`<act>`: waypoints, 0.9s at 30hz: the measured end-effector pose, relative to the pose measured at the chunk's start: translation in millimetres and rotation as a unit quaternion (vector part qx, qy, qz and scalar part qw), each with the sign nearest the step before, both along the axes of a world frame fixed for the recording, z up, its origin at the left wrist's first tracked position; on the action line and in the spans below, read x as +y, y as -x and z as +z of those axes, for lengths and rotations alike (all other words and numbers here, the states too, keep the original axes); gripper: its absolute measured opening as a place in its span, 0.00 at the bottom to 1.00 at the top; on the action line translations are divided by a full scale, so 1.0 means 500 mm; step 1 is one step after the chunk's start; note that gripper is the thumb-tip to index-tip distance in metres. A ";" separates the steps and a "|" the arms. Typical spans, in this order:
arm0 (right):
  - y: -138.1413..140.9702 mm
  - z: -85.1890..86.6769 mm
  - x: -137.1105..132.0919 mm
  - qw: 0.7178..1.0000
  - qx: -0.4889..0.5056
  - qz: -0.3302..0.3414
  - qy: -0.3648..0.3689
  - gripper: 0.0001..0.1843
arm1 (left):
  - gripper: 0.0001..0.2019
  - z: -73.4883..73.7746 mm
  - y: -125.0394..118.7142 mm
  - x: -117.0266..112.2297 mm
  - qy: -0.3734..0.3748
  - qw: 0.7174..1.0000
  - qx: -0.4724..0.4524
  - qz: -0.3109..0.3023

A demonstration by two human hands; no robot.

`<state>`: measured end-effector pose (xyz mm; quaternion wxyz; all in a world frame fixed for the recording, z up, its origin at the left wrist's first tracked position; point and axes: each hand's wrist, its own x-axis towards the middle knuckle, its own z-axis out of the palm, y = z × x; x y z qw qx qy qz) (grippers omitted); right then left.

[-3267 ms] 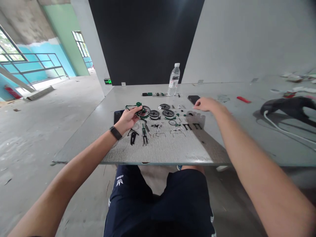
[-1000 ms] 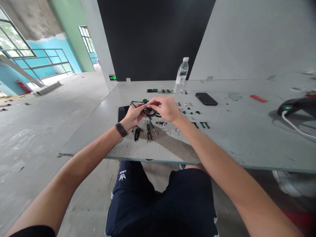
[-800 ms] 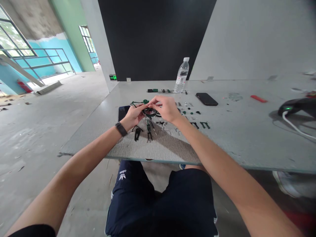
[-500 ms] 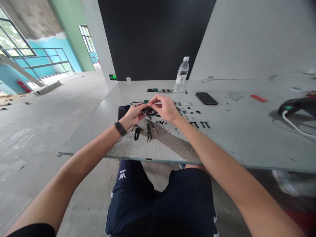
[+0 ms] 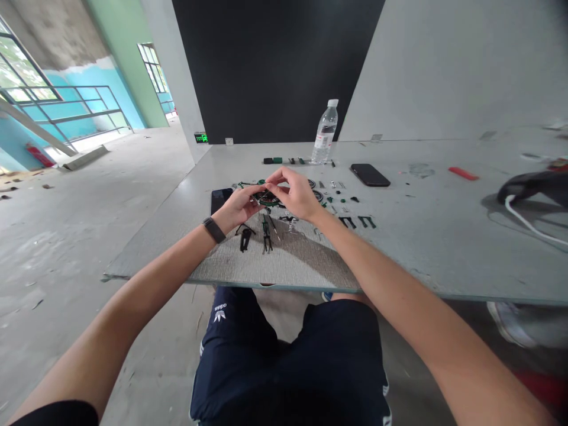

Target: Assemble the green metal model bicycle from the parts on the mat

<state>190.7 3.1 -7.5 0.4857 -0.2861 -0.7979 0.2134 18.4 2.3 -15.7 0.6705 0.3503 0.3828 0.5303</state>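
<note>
Left hand [image 5: 238, 208]: thumb and fingers closed on the left rim of a wheel [image 5: 268, 199]. Right hand [image 5: 296, 193]: fingertips drawn together over the wheel; whether they pinched anything, could not tell. Wheel was dark, round, spoked, with green about its rim, over the table [image 5: 426, 242], left of the bottle [image 5: 325, 134]. Far part hidden behind fingers; hub too small to read. Green-black fork [image 5: 267, 234] lay nearer. Left hand partly covered a dark slab [image 5: 219, 200]. Phone [image 5: 370, 175] lay farther right.
</note>
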 end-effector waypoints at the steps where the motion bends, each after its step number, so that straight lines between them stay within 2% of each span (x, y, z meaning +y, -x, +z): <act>1: 0.000 -0.001 0.000 1.000 0.001 -0.002 0.001 0.14 | 0.06 0.001 0.000 -0.001 0.004 1.000 -0.003 0.000; 17: -0.010 0.000 0.002 0.999 0.029 -0.043 0.010 0.18 | 0.08 0.022 -0.004 -0.022 -0.009 0.998 -0.051 -0.039; 22: -0.009 0.002 -0.002 0.999 0.051 -0.016 0.008 0.17 | 0.08 0.023 -0.006 -0.023 -0.036 0.997 -0.046 -0.047; 27: -0.004 -0.001 -0.003 0.999 0.046 -0.002 0.018 0.16 | 0.08 0.019 -0.006 -0.022 -0.030 0.999 -0.023 -0.038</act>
